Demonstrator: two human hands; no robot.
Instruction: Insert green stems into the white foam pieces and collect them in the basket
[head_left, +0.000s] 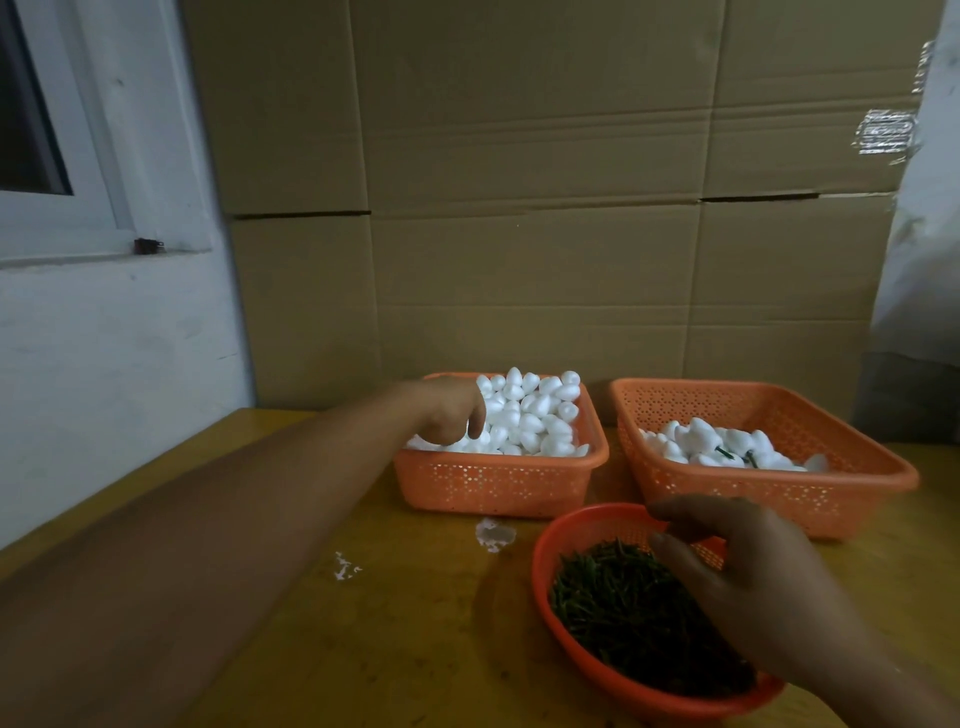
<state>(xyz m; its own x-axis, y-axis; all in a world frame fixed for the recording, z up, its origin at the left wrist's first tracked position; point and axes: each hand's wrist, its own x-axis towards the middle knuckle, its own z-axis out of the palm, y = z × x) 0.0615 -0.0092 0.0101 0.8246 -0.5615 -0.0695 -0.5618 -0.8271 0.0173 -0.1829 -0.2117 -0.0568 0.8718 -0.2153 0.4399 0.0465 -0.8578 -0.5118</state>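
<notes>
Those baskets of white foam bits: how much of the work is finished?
Done: a few stemmed pieces lie in the right basket, green stems poking out. In hand: the left hand reaches into the heaped foam pieces in the left basket; the right hand hovers over the bowl of stems. Left: most of it, since that heap is still large.

baskets (498, 486): orange, perforated | foam pieces (530, 415): white | stems (623, 608): dark green | table (415, 623): yellow-brown

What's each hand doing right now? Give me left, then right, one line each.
Left hand: fingers curled down into the white foam pieces; a grip cannot be told.
Right hand: open, fingers spread over the green stems, holding nothing visible.
</notes>
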